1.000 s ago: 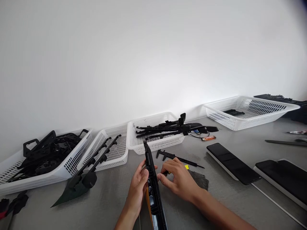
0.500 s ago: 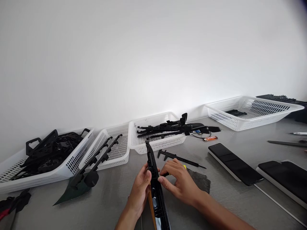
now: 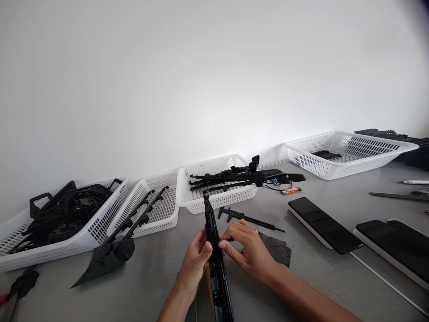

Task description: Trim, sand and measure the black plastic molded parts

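Observation:
A long, narrow black plastic trim piece [image 3: 219, 273] stands lengthwise in front of me, its ribbed inner side showing and an orange-yellow strip along its left edge. My left hand [image 3: 194, 259] is closed around its left side, thumb near the middle. At the right edge, my right hand [image 3: 248, 246] is closed in a pinch; a small dark bit shows between thumb and forefinger, too hidden to name. Just beyond the hands lies a black caliper [image 3: 251, 219]. A dark grey cloth-like patch [image 3: 276, 250] is partly under my right forearm.
White baskets of black plastic parts stand along the wall: left [image 3: 63, 250], centre-left [image 3: 164, 223], centre [image 3: 217, 203] and right [image 3: 348, 172]. Long parts overhang two of them. Phone-like black devices [image 3: 325, 223] lie at right, near an orange lighter-like item [image 3: 291, 190]. A red-handled tool [image 3: 4, 298] is at lower left.
The view has shifted slightly, so the baskets and table items sit a little further left. Both hands keep their places on the trim piece, the right still pinching at its edge.

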`<state>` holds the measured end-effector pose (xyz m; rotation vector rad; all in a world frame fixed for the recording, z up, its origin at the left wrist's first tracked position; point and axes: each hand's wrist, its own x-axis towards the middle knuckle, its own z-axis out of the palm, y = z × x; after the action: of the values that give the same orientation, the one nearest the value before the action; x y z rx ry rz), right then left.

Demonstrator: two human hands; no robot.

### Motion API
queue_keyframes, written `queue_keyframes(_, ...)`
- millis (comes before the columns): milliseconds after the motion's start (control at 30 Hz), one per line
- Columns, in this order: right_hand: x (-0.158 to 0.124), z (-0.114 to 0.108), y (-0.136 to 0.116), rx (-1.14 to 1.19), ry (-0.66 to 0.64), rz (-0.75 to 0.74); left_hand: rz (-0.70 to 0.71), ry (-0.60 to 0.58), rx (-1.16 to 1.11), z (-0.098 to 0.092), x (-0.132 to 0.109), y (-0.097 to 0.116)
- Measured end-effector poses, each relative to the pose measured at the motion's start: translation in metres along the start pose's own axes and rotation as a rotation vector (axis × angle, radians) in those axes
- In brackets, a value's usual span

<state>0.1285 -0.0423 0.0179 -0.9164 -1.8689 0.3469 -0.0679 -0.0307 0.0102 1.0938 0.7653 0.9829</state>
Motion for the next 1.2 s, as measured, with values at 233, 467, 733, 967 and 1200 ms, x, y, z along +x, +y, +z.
queue_keyframes(233,0.0,0.0,0.001,0.004,-0.012,0.033,0.0,0.008,0.024,-0.001,-0.001,0.0)
queue_keyframes(467,0.0,-0.003,-0.001,0.025,-0.047,0.003,0.01,0.049,-0.024,0.001,-0.001,-0.002)
queue_keyframes(733,-0.001,-0.003,-0.003,0.05,-0.069,-0.001,-0.002,0.109,-0.031,0.001,-0.001,-0.004)
queue_keyframes(967,-0.001,-0.001,0.001,0.04,-0.09,0.074,0.0,0.12,-0.07,0.005,-0.003,0.002)
queue_keyframes(1200,0.001,-0.001,0.003,-0.001,-0.057,0.188,-0.079,0.181,-0.271,0.0,-0.007,0.013)
